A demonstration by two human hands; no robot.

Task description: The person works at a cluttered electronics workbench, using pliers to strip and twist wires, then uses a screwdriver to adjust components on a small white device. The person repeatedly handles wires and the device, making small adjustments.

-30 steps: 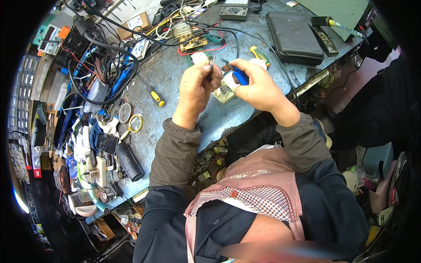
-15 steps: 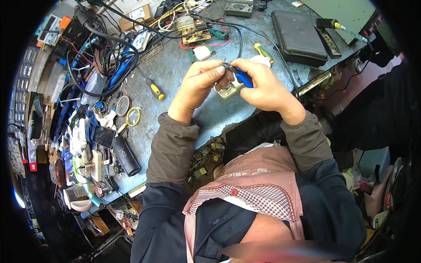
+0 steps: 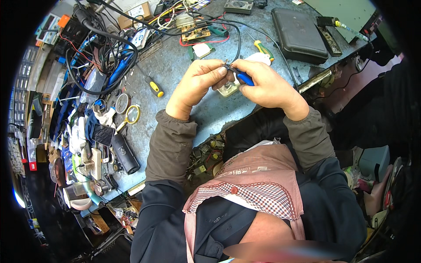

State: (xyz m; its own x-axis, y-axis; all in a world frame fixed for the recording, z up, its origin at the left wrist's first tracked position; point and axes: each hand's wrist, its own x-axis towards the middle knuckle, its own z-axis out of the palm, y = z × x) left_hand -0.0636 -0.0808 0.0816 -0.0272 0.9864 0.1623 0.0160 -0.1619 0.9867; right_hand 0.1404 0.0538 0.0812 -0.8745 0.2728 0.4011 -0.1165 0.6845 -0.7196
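Above the blue worktable (image 3: 175, 61), my two hands meet. My left hand (image 3: 195, 83) pinches the end of a black cable (image 3: 240, 41) between thumb and fingers; dark wire ends stick up at the fingertips. My right hand (image 3: 267, 85) is closed around blue-handled pliers (image 3: 244, 79), whose jaws are at the cable end, partly hidden by my fingers. Just below the hands lies a pale plastic housing (image 3: 228, 91), mostly covered by them. A white piece (image 3: 258, 58) shows behind my right hand.
A yellow-and-black screwdriver (image 3: 154, 87) lies left of my hands, a green-handled one (image 3: 265, 50) beyond the right. Circuit board (image 3: 197, 33) and tangled cables fill the back. A black case (image 3: 299, 35) stands back right; a magnifier (image 3: 132, 114) and a black cylinder (image 3: 125, 153) lie left.
Both hands have shifted slightly, the right one a little lower and to the right. The pliers have tilted slightly at the cable end. The grips look the same.
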